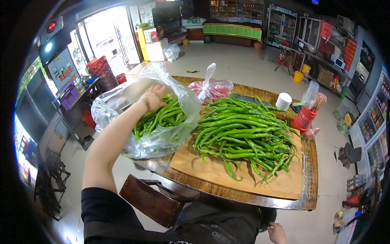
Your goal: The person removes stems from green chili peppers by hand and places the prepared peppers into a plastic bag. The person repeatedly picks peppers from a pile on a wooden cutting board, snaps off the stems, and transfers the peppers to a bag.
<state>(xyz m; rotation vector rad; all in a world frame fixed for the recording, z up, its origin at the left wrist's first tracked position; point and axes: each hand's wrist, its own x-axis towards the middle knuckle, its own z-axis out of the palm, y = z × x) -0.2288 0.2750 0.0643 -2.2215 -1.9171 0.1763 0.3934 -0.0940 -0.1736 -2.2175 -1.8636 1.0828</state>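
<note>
My left hand [154, 97] reaches inside a clear plastic bag [152, 149], above the long green chili peppers [164, 114] in it. Its fingers look extended and apart, slightly blurred, with no pepper seen in them. Right of the bag, a large heap of green chili peppers [243, 131] lies on a wooden cutting board [201, 175], most of them pointing sideways. Low in the picture, beyond the table's front edge, my right hand [276, 233] hangs beside my body. Only part of it shows, and whether it holds anything is hidden.
The wooden table [310, 183] also bears a tied bag of red contents [213, 88], a white roll [283, 101], and a red holder [304, 119] with skewers and plastic cups. A wooden chair [150, 199] stands at the table's near side. Shelves and drink fridges [281, 26] line the room.
</note>
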